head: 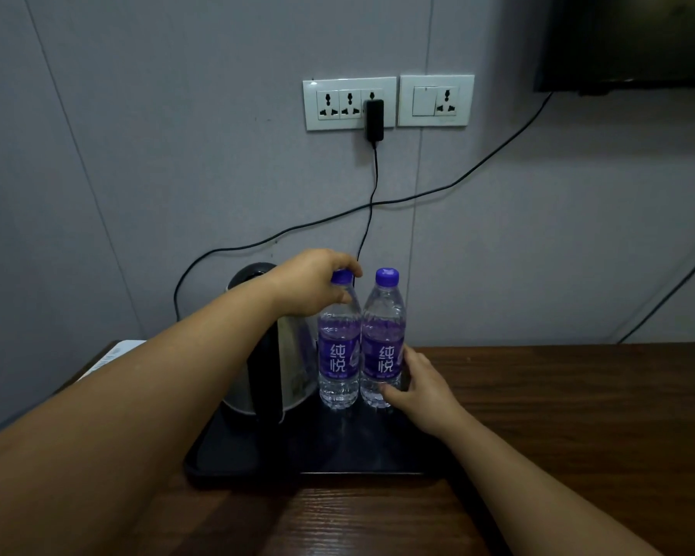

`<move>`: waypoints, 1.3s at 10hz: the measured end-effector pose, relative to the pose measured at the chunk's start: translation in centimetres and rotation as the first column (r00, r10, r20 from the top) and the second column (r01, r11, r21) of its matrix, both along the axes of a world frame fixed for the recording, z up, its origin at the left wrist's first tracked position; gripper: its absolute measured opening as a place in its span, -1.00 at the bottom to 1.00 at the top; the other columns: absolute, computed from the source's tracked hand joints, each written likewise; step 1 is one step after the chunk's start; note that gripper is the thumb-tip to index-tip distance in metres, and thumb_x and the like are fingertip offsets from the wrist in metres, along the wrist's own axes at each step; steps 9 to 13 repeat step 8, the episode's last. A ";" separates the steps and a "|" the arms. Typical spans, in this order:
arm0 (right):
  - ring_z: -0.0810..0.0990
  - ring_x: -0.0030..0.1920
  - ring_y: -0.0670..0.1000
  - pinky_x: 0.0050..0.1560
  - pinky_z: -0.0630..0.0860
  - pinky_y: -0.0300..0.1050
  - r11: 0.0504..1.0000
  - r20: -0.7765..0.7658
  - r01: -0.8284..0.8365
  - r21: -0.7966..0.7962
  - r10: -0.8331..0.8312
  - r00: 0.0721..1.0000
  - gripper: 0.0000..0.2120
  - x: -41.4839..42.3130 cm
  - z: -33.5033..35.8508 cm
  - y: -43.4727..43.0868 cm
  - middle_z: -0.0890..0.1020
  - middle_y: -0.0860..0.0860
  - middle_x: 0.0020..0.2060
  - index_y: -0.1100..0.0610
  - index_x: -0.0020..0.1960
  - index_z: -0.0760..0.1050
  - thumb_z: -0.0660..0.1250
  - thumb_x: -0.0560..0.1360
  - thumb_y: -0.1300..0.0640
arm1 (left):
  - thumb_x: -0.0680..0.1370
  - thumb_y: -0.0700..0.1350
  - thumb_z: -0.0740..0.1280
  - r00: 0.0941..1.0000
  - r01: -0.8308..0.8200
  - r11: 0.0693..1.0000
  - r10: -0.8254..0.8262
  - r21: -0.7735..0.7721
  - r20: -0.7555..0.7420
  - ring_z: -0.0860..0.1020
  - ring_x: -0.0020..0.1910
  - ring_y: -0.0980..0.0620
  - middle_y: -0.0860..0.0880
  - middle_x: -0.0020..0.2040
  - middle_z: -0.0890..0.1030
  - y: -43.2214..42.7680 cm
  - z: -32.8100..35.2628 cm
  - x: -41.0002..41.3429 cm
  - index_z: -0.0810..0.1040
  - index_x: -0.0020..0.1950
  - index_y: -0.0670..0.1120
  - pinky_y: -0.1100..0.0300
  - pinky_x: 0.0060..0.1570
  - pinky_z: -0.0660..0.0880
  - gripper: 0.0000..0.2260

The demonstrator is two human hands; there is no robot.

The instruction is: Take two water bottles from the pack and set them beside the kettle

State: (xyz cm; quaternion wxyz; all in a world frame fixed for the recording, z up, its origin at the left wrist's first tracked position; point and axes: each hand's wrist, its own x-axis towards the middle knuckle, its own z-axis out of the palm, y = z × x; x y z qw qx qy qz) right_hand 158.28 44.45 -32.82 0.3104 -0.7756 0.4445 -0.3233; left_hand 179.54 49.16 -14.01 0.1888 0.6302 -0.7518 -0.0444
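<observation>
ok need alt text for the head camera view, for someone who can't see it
Two upright purple-capped water bottles stand side by side on a black tray, right of a steel kettle. The left hand grips the left bottle near its cap; the right hand holds the right bottle low down. Wall sockets sit above.

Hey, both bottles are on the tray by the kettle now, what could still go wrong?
The two bottles stand touching, so pulling the left hand off its cap could tip one into the other. The right hand might drag its bottle along the black tray. The kettle sits very close.
</observation>
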 end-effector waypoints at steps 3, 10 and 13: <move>0.51 0.12 -0.14 0.03 0.42 -0.21 1.000 -0.005 0.013 0.025 -0.013 1.000 -0.33 0.2 -0.1 0.1 0.47 -0.19 0.16 -0.21 0.48 0.32 0.50 0.44 -0.06 | 0.60 -0.14 0.46 1.000 -0.001 1.000 0.001 -0.008 -0.006 0.52 0.00 0.04 -0.06 0.28 0.57 -0.1 -0.2 -0.1 0.53 0.41 0.03 0.18 0.00 0.42 -0.62; 0.53 0.07 -0.38 -0.02 0.38 -0.49 0.977 0.033 -0.020 0.212 0.013 0.999 -0.26 -0.5 6.9 3.0 0.45 -0.35 0.07 -0.59 0.23 0.22 0.56 0.26 -0.15 | 0.67 0.10 0.30 0.987 -0.085 0.987 0.103 0.140 -0.123 0.39 0.50 -0.10 -0.10 0.58 0.37 0.8 4.8 0.8 0.29 0.62 0.01 -0.01 0.44 0.34 -0.47; 0.53 0.07 -0.38 -0.02 0.38 -0.49 0.977 0.033 -0.020 0.212 0.013 0.999 -0.26 -0.5 6.9 3.0 0.45 -0.35 0.07 -0.59 0.23 0.22 0.56 0.26 -0.15 | 0.67 0.10 0.30 0.987 -0.085 0.987 0.103 0.140 -0.123 0.39 0.50 -0.10 -0.10 0.58 0.37 0.8 4.8 0.8 0.29 0.62 0.01 -0.01 0.44 0.34 -0.47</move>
